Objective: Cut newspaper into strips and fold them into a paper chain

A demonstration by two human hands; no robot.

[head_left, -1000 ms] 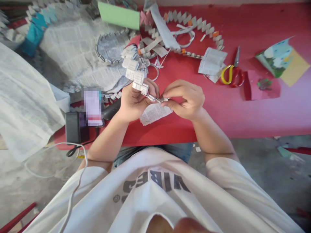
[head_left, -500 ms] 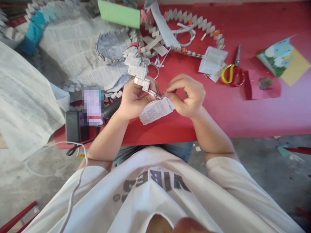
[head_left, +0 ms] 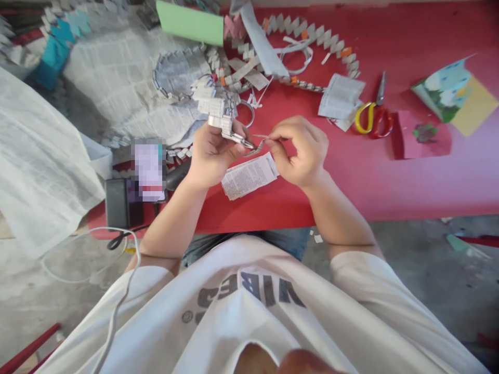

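A zigzag chain of folded newspaper [head_left: 217,107] runs from the pile into my left hand [head_left: 212,156], whose thumb and fingers pinch it near its end. My right hand [head_left: 298,150] is closed in a pinch on a thin folded paper strip [head_left: 260,145] at the chain's tip. Exactly how the strip joins the chain is too small to tell. Below the fingers, a small stack of cut newspaper pieces [head_left: 250,176] lies on the red table [head_left: 268,210], close to the right thumb.
Scissors [head_left: 375,117] with yellow and red handles lie at right, near newspaper pieces [head_left: 343,98] and coloured cards [head_left: 448,91]. On the left are a phone [head_left: 148,169], a black box-shaped device [head_left: 120,205] and newspaper sheets [head_left: 113,78]. A tape-like ring [head_left: 249,111] sits behind my hands.
My left hand and the chain have shifted slightly left. The gap between my hands has widened, showing more of the thin strip and the newspaper stack.
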